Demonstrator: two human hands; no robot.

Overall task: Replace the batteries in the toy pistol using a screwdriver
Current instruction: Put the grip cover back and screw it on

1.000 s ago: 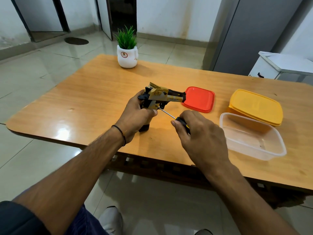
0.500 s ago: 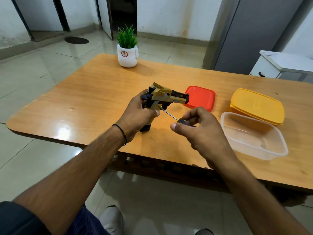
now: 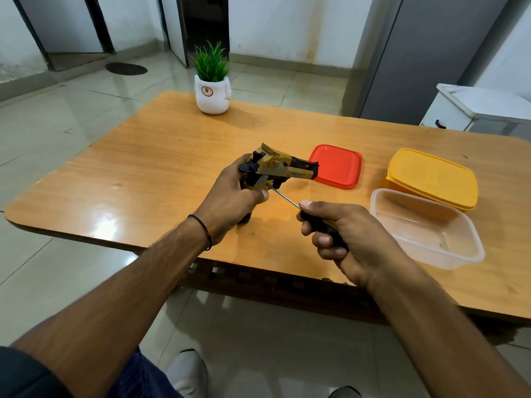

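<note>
Two hands at work over counter (image 3: 161,168). Left hand (image 3: 232,196) wraps grip of toy pistol (image 3: 275,170): yellow-gold body, black parts, held near counter middle, barrel pointing right toward red lid (image 3: 336,165). Right hand (image 3: 353,237) clamps black handle of screwdriver (image 3: 285,198), tip meeting pistol underside beside left thumb. Clear tub (image 3: 422,231) lidless, bare floor showing. Yellow box (image 3: 431,178) lidded, contents hidden.

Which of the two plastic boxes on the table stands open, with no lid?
The clear box, nearest the right hand; the yellow box behind it wears its lid.
</note>
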